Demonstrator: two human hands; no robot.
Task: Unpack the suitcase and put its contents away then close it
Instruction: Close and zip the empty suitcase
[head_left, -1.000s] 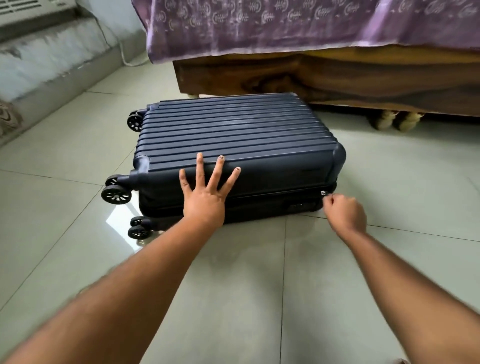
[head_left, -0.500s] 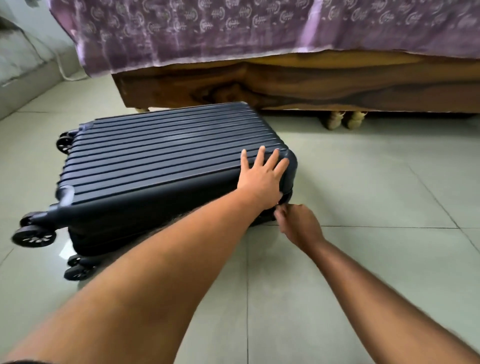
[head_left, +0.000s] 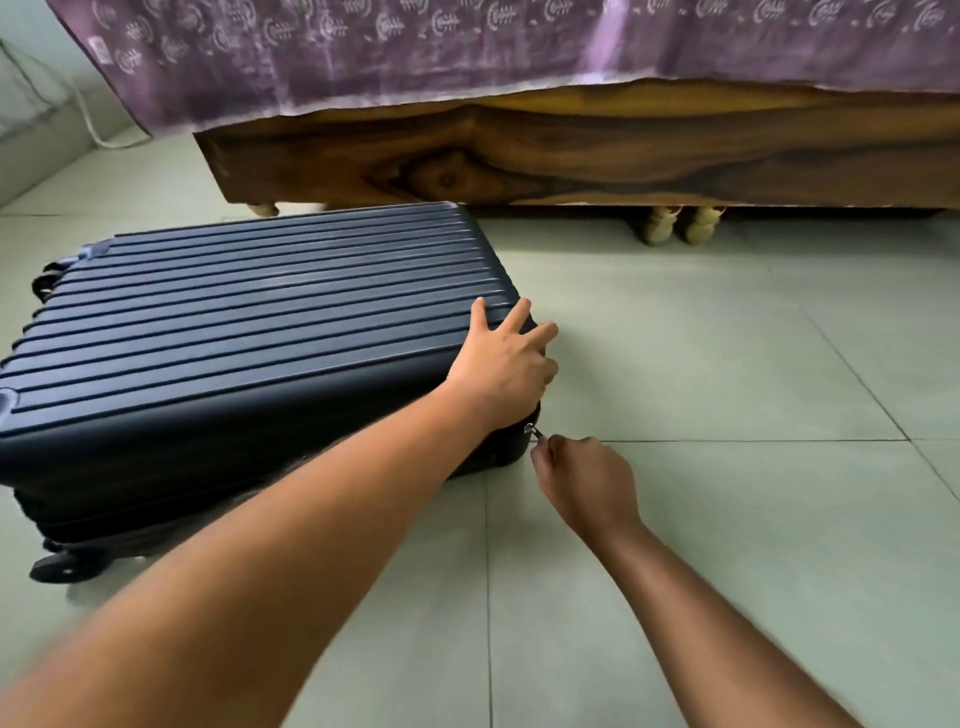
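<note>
A dark blue ribbed hard-shell suitcase (head_left: 249, 332) lies flat on the tiled floor, lid down, wheels to the left. My left hand (head_left: 506, 358) presses on its near right corner with fingers spread over the lid's edge. Just below, my right hand (head_left: 587, 478) pinches the small metal zipper pull (head_left: 534, 431) at that corner's seam. The contents are hidden inside the shell.
A wooden bed frame (head_left: 571, 161) with a purple patterned sheet (head_left: 467, 47) stands right behind the suitcase, on pale turned legs (head_left: 675, 226). A white cable (head_left: 88, 124) runs along the wall at far left. Pale green floor tiles (head_left: 727, 519) spread to the right and front.
My left hand slid from the middle of the suitcase's front edge to its right corner. My right hand stayed at the corner seam, where it holds the zipper pull. The view shifted right.
</note>
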